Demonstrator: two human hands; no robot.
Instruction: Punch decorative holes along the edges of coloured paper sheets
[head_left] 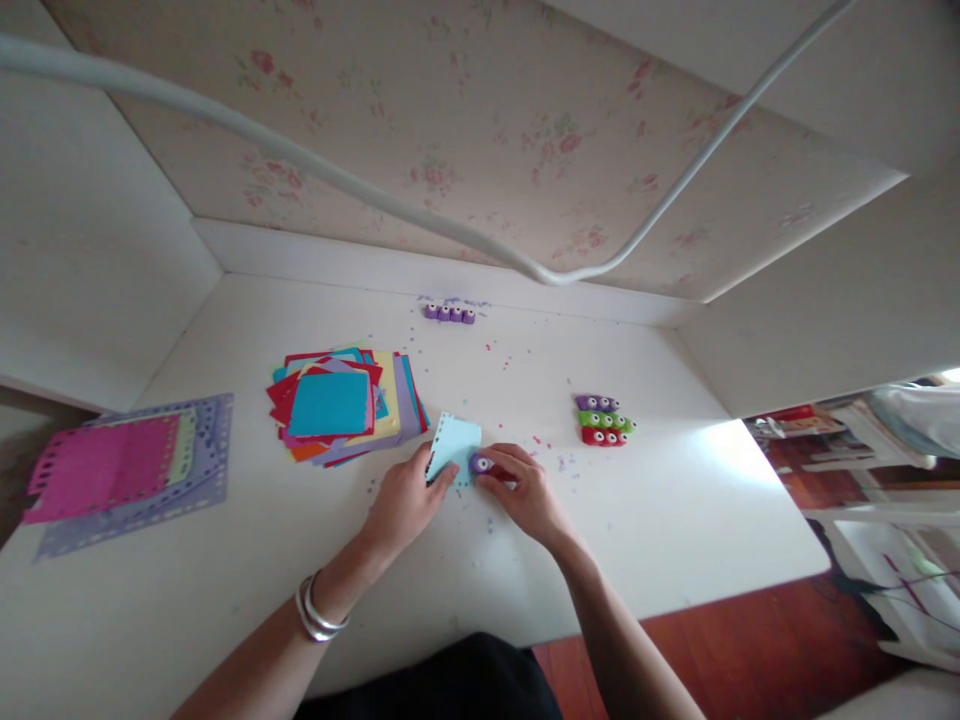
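A light blue paper square (pixel 456 444) lies on the white table (pixel 675 520) in front of me. My left hand (pixel 405 500) pinches its near left edge, fingers closed on the sheet. My right hand (pixel 525 490) is closed around a small purple craft punch (pixel 481 463) that sits on the paper's right edge. A row of small holes runs along the sheet's left side.
A stack of coloured paper squares (pixel 341 405) lies left of my hands. Punched pink and purple sheets (pixel 127 470) sit at the far left. Purple, green and red punches (pixel 604 420) stand to the right, more purple ones (pixel 450 313) at the back. Paper bits are scattered about.
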